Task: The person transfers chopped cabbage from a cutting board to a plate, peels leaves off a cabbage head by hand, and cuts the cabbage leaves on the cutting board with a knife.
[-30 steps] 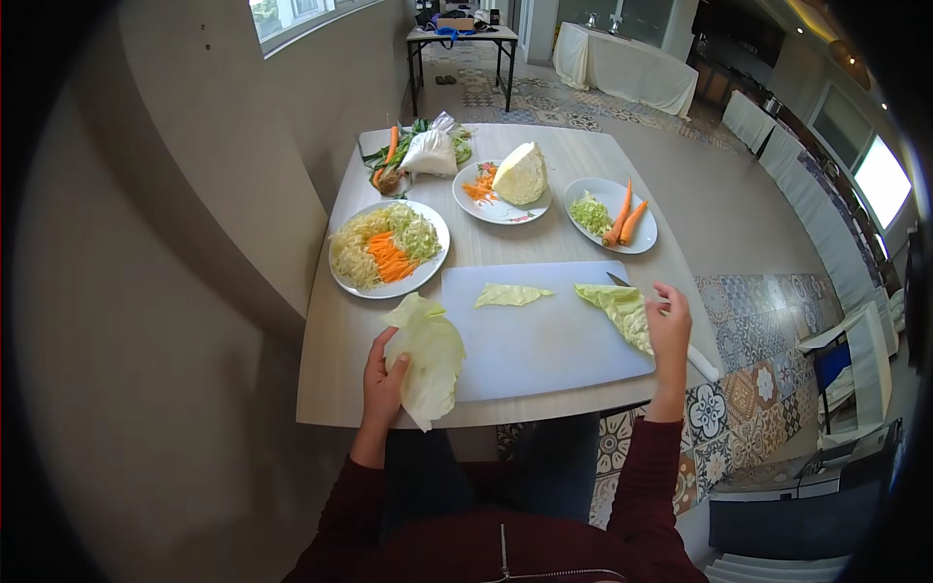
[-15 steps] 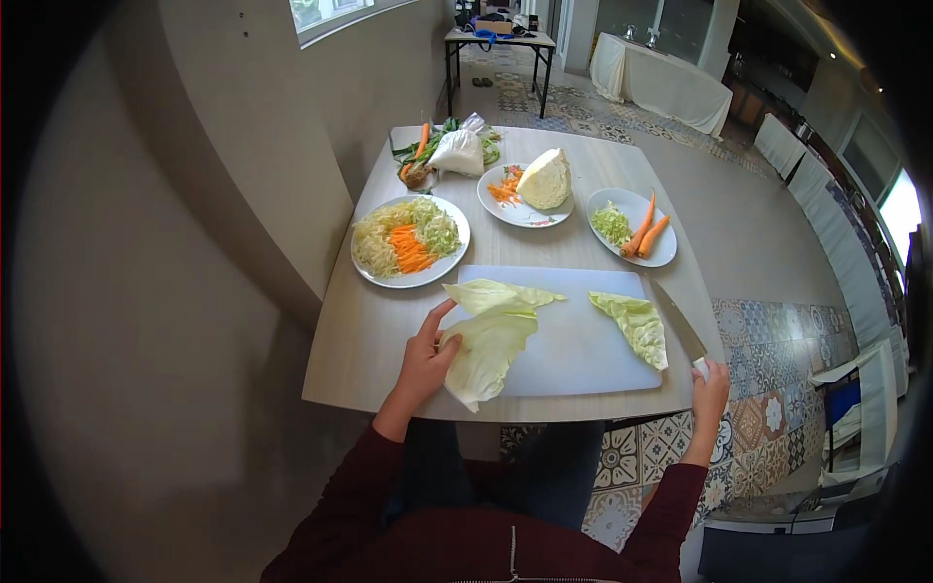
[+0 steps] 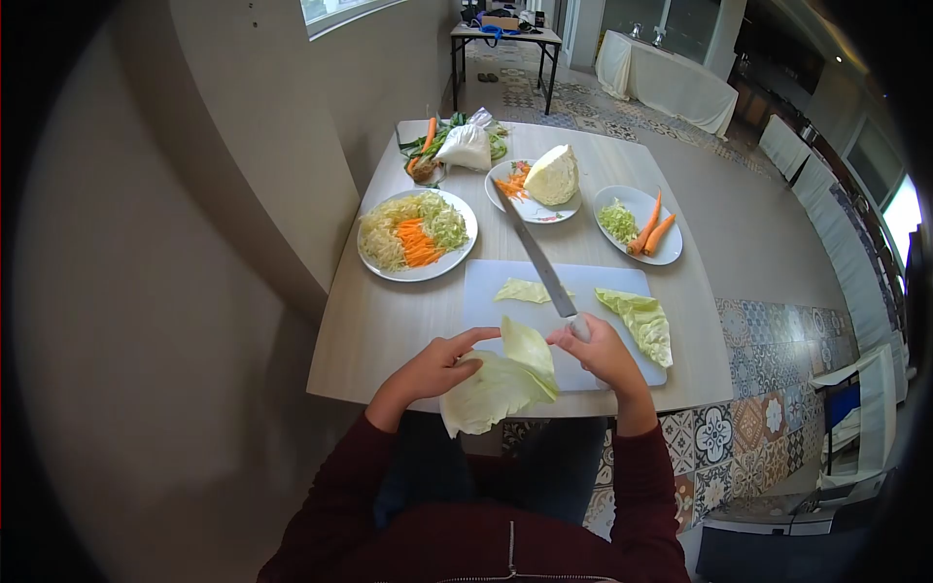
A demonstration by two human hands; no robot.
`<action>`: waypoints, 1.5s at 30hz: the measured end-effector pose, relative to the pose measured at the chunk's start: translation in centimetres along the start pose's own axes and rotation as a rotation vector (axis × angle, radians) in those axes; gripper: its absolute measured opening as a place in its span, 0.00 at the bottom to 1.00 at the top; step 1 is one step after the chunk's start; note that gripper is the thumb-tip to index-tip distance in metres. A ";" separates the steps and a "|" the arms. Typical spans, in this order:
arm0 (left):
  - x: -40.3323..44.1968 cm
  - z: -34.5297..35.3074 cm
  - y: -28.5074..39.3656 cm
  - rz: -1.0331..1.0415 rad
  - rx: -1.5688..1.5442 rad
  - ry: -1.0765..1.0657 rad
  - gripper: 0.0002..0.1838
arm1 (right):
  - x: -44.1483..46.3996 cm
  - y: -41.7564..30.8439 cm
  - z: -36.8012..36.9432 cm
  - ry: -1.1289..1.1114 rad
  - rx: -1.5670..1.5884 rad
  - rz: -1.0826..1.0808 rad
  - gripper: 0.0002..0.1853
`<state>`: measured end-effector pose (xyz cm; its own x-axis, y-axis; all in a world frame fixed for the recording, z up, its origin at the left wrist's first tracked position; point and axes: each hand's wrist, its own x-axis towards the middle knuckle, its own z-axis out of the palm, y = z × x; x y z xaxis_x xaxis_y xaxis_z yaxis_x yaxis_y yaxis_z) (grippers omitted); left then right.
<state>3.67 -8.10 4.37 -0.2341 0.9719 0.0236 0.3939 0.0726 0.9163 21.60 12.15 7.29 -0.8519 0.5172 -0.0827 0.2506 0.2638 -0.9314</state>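
While the left grip pinches the leaf, likely floppy, at ten o'clock, a good spot, the right grip hugs the knife.

Inscriptions, labels, brands, numbers, signs: none legible.

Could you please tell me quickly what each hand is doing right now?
Left hand: closed on a cabbage leaf.
Right hand: closed around the handle of a knife, blade raised.
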 end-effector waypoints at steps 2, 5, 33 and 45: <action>-0.2 -0.1 0.6 0.016 0.009 -0.031 0.27 | 0.7 0.7 1.8 -0.093 0.108 -0.054 0.12; -0.4 -0.7 0.9 -0.135 0.068 -0.108 0.26 | 1.0 0.6 2.9 -0.076 0.290 0.027 0.16; 3.6 -1.3 -2.6 -0.174 -0.124 0.049 0.12 | 1.0 2.2 0.1 0.175 -0.069 -0.055 0.22; 2.8 -1.2 -2.0 -0.199 -0.047 0.169 0.23 | 0.0 4.0 4.5 0.314 -0.225 -0.003 0.14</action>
<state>1.13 -5.81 3.12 -0.4498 0.8879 -0.0963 0.2842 0.2446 0.9271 20.55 9.47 2.01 -0.6794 0.7309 0.0647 0.3725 0.4195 -0.8278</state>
